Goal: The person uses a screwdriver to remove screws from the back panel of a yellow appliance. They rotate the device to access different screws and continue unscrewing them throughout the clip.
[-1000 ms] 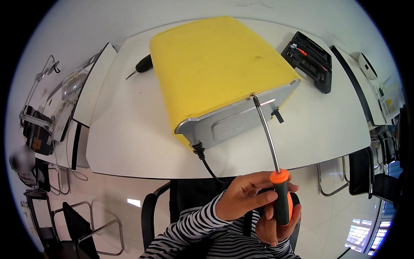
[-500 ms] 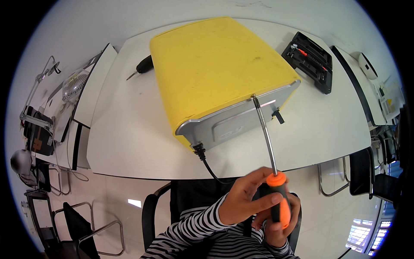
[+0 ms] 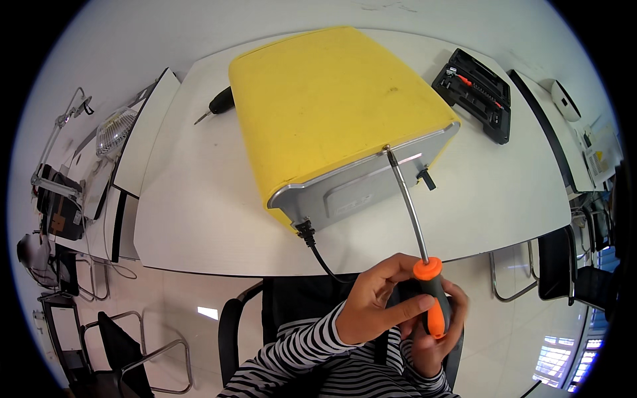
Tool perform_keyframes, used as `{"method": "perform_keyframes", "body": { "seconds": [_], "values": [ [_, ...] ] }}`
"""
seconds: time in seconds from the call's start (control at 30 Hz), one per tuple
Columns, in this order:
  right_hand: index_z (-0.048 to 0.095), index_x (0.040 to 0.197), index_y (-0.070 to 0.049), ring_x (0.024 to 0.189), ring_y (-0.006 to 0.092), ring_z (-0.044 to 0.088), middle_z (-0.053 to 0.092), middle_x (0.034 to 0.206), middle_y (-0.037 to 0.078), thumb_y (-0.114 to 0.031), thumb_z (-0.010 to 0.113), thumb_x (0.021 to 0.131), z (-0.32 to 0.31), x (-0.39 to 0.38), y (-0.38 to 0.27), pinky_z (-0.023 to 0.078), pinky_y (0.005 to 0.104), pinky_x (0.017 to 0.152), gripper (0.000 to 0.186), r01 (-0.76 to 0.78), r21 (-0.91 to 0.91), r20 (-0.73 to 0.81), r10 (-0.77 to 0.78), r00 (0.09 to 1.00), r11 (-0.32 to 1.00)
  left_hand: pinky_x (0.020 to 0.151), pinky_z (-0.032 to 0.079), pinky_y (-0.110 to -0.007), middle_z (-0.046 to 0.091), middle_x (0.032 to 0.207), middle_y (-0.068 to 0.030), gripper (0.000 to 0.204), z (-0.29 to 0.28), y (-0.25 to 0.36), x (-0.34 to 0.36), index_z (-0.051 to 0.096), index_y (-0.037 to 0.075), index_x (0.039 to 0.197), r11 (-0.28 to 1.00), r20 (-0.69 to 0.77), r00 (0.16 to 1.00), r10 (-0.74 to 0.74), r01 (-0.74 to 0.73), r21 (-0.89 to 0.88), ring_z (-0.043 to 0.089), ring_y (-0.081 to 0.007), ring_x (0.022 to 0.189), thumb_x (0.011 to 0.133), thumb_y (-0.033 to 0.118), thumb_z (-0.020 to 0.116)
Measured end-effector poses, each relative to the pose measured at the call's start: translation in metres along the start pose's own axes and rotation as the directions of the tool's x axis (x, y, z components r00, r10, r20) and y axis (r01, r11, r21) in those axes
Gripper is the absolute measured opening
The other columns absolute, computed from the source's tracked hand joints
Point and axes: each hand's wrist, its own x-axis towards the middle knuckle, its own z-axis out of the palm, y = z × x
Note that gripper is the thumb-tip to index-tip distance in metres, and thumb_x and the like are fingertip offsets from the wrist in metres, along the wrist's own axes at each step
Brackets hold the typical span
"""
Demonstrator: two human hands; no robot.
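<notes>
A long screwdriver (image 3: 434,298) with an orange and dark grey handle runs up from my hands to the yellow-and-grey box (image 3: 332,106). Its tip meets a screw at the top edge of the box's grey panel (image 3: 358,189). My left hand (image 3: 378,302) grips the upper handle, thumb across its front. Around the lower handle curl the fingers of my right hand (image 3: 434,345), partly hidden behind it. A black power cord (image 3: 306,232) is plugged into the panel's lower left corner, and a small black part (image 3: 426,178) sticks out at its right.
The box stands on a white table (image 3: 199,219). Left of it lies a black-handled screwdriver (image 3: 221,101); at the back right is an open black tool case (image 3: 481,99). A black chair (image 3: 232,331) is below the table's near edge. Side desks flank the table.
The screwdriver handle has turned, so its orange stripe faces differently. My right fingers have shifted along the handle to the right and slightly up. The box has shifted very slightly left.
</notes>
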Motion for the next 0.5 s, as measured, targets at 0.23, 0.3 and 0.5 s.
{"method": "perform_keyframes", "body": {
  "seconds": [0.23,0.3,0.5],
  "values": [
    [0.033,0.109,0.002,0.064,0.0187,0.053,0.051,0.079,0.014,-0.026,0.065,0.070,-0.015,-0.003,0.007,0.043,0.0279,0.051,0.058,0.437,-0.744,0.203,-0.452,0.869,0.505,0.084,0.040,-0.036,0.053,0.094,-0.0139,0.031,0.001,-0.005,0.001,0.043,0.001,0.095,0.999,-0.030,0.998,0.046,-0.046,0.027,0.051,-0.0230,0.096,0.071,0.002,0.061],
    [0.033,0.109,0.004,0.055,0.0168,0.052,0.051,0.073,0.013,-0.034,0.060,0.073,-0.011,-0.002,0.003,0.041,0.0252,0.046,0.058,0.300,-0.484,0.117,-0.279,0.953,0.822,0.085,0.039,-0.036,0.053,0.095,-0.0138,0.031,-0.001,-0.002,0.001,0.042,0.000,0.098,0.997,-0.015,0.999,0.036,-0.035,0.073,0.050,-0.0234,0.099,0.073,0.004,0.060],
    [0.034,0.103,0.009,0.026,0.0086,0.033,0.038,0.037,0.001,-0.060,0.014,0.080,-0.008,-0.008,0.002,0.029,0.0185,0.026,0.075,-0.506,0.667,0.324,0.398,0.858,0.547,0.089,0.033,-0.030,0.052,0.102,-0.0113,0.034,0.001,-0.002,0.001,0.037,-0.002,0.114,0.999,0.091,0.995,0.043,-0.041,-0.030,0.047,-0.0185,0.101,0.084,0.011,0.044]
  ]
}}
